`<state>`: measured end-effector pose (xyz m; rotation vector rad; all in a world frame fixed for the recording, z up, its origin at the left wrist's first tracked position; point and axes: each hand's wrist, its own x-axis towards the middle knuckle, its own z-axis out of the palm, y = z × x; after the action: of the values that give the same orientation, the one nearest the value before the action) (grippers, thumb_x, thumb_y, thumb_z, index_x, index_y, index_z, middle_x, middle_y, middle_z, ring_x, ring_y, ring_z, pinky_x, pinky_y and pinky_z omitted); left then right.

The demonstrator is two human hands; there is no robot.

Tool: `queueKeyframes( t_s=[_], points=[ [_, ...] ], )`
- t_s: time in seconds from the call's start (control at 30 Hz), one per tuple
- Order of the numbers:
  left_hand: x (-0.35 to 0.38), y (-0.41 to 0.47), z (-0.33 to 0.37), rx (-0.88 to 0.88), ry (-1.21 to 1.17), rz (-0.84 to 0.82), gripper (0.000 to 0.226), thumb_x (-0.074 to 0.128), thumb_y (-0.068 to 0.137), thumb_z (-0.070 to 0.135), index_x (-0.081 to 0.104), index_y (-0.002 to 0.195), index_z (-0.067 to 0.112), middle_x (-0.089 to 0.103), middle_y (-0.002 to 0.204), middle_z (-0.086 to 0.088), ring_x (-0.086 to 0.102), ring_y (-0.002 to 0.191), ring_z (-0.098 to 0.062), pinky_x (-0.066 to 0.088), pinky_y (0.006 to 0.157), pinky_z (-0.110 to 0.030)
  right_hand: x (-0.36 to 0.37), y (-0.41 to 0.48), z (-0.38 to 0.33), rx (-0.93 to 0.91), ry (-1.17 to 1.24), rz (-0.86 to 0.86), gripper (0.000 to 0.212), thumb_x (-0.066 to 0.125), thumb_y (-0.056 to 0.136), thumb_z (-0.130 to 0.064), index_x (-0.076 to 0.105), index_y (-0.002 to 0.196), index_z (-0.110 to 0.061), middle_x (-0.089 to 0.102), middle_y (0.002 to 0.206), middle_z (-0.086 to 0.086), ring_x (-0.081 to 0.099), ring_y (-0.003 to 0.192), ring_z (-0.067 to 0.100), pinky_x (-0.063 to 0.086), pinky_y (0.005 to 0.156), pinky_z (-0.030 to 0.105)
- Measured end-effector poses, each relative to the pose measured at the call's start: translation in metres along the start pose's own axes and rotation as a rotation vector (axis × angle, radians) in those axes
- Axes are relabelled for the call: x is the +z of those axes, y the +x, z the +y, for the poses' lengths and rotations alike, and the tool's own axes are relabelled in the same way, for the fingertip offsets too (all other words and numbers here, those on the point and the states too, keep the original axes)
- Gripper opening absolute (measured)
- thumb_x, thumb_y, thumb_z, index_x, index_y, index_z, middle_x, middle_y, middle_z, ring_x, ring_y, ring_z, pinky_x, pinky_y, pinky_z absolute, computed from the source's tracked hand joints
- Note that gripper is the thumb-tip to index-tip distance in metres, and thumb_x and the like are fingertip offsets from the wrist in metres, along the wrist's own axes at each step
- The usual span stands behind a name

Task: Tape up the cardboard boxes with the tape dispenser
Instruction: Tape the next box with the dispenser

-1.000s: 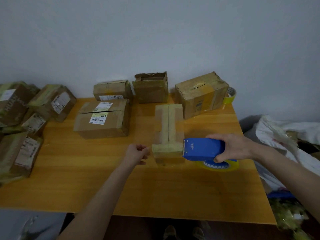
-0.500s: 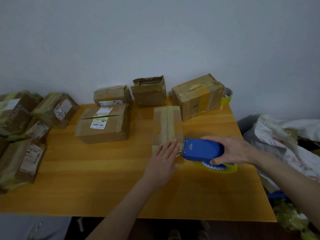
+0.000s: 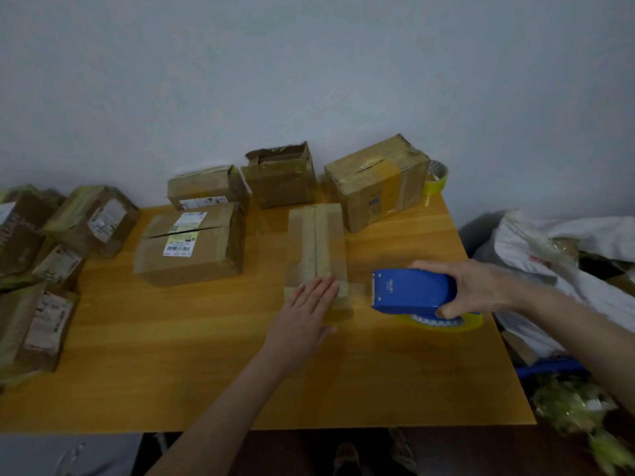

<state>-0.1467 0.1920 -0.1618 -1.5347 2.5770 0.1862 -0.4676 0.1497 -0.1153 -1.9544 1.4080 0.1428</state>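
Note:
A long narrow cardboard box (image 3: 318,242) lies lengthwise in the middle of the wooden table (image 3: 171,372), with tape along its top seam and across its near end. My left hand (image 3: 304,312) lies flat, fingers together, on the box's near end. My right hand (image 3: 481,286) grips the blue tape dispenser (image 3: 412,292), which holds a yellowish tape roll (image 3: 446,322). The dispenser hovers just right of the box's near end, a short way from it. A thin strip of tape seems to run from the box to the dispenser's mouth.
Several other boxes stand behind: one with a barcode label (image 3: 190,243), a smaller one (image 3: 208,187), an open torn one (image 3: 280,175), a large taped one (image 3: 376,182). A spare tape roll (image 3: 436,176) sits at the back right. More boxes (image 3: 41,255) crowd the left edge. White bags (image 3: 567,255) lie to the right.
My left hand moved from beside the box onto its near end and now presses flat. The dispenser has drawn away to the right from the box's end.

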Motion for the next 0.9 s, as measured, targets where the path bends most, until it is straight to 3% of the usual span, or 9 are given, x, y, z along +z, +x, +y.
queueKeyframes(
  t_s=[0.17,0.37,0.53,0.63,0.7,0.77,0.83,0.9],
  points=[
    [0.007,0.0,-0.004,0.022,0.031,0.046,0.073,0.027,0.091,0.053,0.0,0.152,0.021,-0.004,0.159,0.002,-0.007,0.146,-0.013,-0.004,0.116,-0.038,-0.002,0.012,-0.026,0.024,-0.167,-0.084,0.084,0.069,0.079,-0.037,0.019,0.144,-0.054,0.051,0.099,-0.02,0.051,0.085,0.006,0.046,0.071,0.025],
    [0.007,0.001,-0.001,0.019,-0.005,0.072,0.076,0.032,0.095,0.053,-0.016,0.147,0.025,-0.023,0.154,0.007,-0.023,0.142,-0.01,-0.015,0.116,-0.03,-0.006,0.035,-0.048,0.009,-0.27,-0.108,0.08,0.066,0.08,-0.042,0.022,0.145,-0.053,0.058,0.119,-0.007,0.056,0.098,0.019,0.051,0.079,0.035],
    [0.006,0.001,0.0,0.003,-0.016,0.055,0.077,0.037,0.097,0.051,-0.017,0.146,0.025,-0.021,0.155,0.007,-0.021,0.143,-0.01,-0.014,0.117,-0.03,-0.011,0.043,-0.058,0.015,-0.264,-0.11,0.077,0.068,0.076,-0.044,0.03,0.142,-0.054,0.054,0.103,-0.013,0.052,0.087,0.014,0.044,0.066,0.027],
    [0.009,0.002,-0.001,0.014,0.004,0.087,0.077,0.034,0.092,0.054,0.0,0.152,0.02,0.002,0.159,0.0,0.002,0.147,-0.016,0.006,0.121,-0.037,-0.013,0.046,-0.06,0.041,-0.169,-0.13,0.072,0.069,0.074,-0.045,0.038,0.138,-0.051,0.059,0.111,-0.011,0.056,0.095,0.017,0.051,0.08,0.033],
    [0.012,0.001,-0.003,0.017,0.003,0.102,0.077,0.032,0.089,0.057,0.011,0.152,0.018,0.017,0.158,-0.002,0.015,0.146,-0.017,0.009,0.12,-0.035,-0.008,0.049,-0.065,0.064,-0.169,-0.133,0.068,0.069,0.074,-0.047,0.043,0.137,-0.046,0.064,0.103,-0.008,0.059,0.088,0.017,0.052,0.076,0.033],
    [0.015,0.001,-0.003,0.024,-0.002,0.089,0.078,0.03,0.089,0.059,0.011,0.152,0.018,0.016,0.158,-0.001,0.013,0.145,-0.015,0.008,0.119,-0.035,0.001,0.049,-0.065,0.094,-0.25,-0.117,0.067,0.068,0.072,-0.051,0.047,0.135,-0.041,0.066,0.095,-0.007,0.06,0.083,0.016,0.05,0.069,0.031],
    [0.014,0.001,-0.004,0.028,0.006,0.111,0.078,0.027,0.089,0.06,0.009,0.152,0.018,0.011,0.158,0.0,0.008,0.146,-0.014,0.009,0.119,-0.037,-0.001,0.045,-0.058,0.14,-0.213,-0.08,0.069,0.07,0.073,-0.05,0.046,0.136,-0.038,0.064,0.11,-0.006,0.06,0.096,0.019,0.052,0.078,0.034],
    [0.012,0.004,-0.004,0.031,-0.012,0.124,0.078,0.023,0.088,0.061,0.006,0.152,0.019,0.007,0.158,0.001,0.004,0.145,-0.013,0.003,0.117,-0.037,-0.009,0.04,-0.044,0.193,-0.022,-0.009,0.075,0.072,0.068,-0.052,0.046,0.136,-0.032,0.06,0.12,-0.003,0.058,0.102,0.021,0.053,0.085,0.038]
  ],
)
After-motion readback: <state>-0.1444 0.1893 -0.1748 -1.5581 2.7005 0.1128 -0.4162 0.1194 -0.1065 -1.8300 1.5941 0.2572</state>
